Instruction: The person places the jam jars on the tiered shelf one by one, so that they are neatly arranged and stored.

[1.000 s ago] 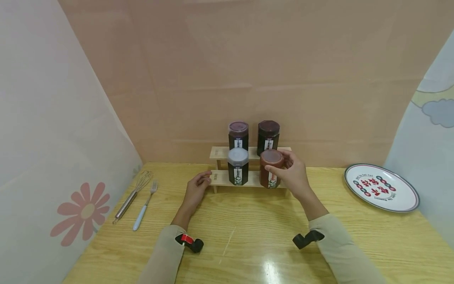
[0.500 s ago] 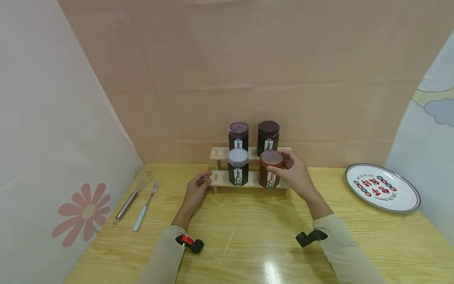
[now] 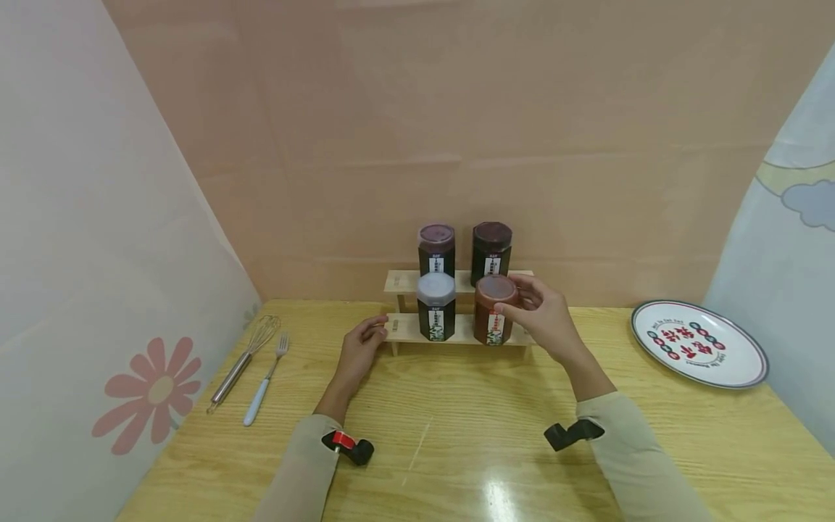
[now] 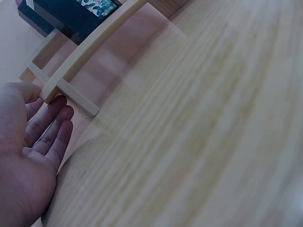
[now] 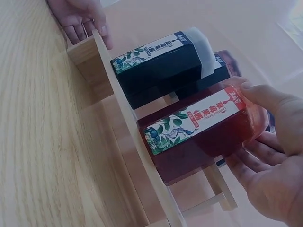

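Observation:
A two-step wooden rack (image 3: 404, 328) stands at the back of the table. My right hand (image 3: 540, 316) grips a red-brown jar (image 3: 496, 313) that stands on the lower step, thumb near the lid and fingers behind it. In the right wrist view the same hand (image 5: 272, 161) wraps the red-brown jar (image 5: 199, 132). A dark jar with a white lid (image 3: 436, 310) stands to its left. Two dark jars (image 3: 436, 248) (image 3: 491, 251) stand on the upper step. My left hand (image 3: 362, 344) rests its relaxed fingers (image 4: 49, 125) against the rack's left end (image 4: 52, 87).
A whisk (image 3: 244, 362) and a fork with a pale blue handle (image 3: 264, 380) lie at the table's left. A patterned plate (image 3: 698, 344) sits at the right. Fabric walls close in the wooden table (image 3: 457, 435) on three sides.
My right hand and the red-brown jar have shifted slightly back and left on the lower step. The left hand has stayed at the rack's end.

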{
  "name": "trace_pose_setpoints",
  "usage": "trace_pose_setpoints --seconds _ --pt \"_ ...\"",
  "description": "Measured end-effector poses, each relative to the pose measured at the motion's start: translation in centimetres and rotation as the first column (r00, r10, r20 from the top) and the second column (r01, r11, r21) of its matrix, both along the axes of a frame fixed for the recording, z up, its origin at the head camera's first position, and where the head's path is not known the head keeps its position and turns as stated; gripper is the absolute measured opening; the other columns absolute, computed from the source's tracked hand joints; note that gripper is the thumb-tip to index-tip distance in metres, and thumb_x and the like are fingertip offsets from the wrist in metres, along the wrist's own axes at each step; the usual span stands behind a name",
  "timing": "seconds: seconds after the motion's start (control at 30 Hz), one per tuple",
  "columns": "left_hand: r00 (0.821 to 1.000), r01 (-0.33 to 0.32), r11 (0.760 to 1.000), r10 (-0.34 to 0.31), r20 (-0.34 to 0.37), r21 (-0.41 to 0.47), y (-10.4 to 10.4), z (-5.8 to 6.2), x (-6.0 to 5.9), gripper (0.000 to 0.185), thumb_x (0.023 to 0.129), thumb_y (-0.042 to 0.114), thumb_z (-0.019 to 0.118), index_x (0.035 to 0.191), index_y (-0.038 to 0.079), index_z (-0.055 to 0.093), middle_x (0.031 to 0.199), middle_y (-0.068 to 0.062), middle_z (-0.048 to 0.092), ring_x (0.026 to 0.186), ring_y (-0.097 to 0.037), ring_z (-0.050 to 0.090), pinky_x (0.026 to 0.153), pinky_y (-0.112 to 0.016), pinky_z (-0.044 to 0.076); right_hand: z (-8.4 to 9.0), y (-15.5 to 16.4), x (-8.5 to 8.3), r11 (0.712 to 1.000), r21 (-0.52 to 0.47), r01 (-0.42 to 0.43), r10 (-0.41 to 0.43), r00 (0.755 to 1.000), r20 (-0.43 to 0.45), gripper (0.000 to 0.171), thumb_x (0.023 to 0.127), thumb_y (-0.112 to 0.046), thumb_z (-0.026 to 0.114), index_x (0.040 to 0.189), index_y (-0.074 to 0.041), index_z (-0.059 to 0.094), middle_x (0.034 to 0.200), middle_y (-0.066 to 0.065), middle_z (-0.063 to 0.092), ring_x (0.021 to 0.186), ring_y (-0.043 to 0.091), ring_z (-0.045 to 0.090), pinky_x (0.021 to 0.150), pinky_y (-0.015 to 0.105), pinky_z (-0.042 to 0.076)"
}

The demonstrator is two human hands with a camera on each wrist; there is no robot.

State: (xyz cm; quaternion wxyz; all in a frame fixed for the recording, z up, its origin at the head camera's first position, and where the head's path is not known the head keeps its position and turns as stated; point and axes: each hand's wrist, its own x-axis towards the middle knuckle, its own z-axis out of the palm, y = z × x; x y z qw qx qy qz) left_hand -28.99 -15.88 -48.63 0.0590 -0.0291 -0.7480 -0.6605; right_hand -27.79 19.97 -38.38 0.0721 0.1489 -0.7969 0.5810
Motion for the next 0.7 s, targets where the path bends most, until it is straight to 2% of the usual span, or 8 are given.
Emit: trace_pose_setpoints --seconds 0.2,0.37,0.7 --pt "1.0 -0.018 1.0 0.017 -0.005 -0.016 0.14 -0.04 0.07 0.031 0.104 0.019 0.062 0.135 0.015 0.067 0.125 -0.008 0.07 0.115 -0.013 0.063 0.093 -0.018 0.052 0.04 -0.25 -0.03 1.0 -0.003 0.017 -0.017 1.0 -0.004 0.068 0.091 -0.029 0.081 0.15 -0.012 0.051 0.143 0.015 0.061 0.127 0.019 0.062 0.095 0.01 0.051" --pt "0.999 -0.039 0.999 0.039 -0.007 -0.034 0.24 -0.05 0.02 0.03 0.104 0.02 0.063 0.134 0.016 0.067 0.124 -0.007 0.071 0.116 -0.012 0.063 0.093 -0.018 0.052 0.07 -0.34 -0.15 1.0 0.0 0.017 -0.017 1.0 0.001 0.07 0.091 -0.031 0.081 0.151 -0.013 0.051 0.143 0.013 0.061 0.128 0.019 0.061 0.095 0.009 0.051" --pt "0.999 -0.033 0.999 0.033 -0.001 -0.03 0.23 -0.02 0.02 0.03 0.104 0.02 0.063 0.134 0.016 0.067 0.124 -0.008 0.07 0.114 -0.01 0.063 0.093 -0.017 0.052 -0.22 -0.47 -0.36 1.0 -0.014 0.013 -0.013 1.0 -0.011 0.069 0.093 -0.028 0.08 0.152 -0.01 0.049 0.144 0.015 0.06 0.13 0.019 0.059 0.098 0.008 0.049"
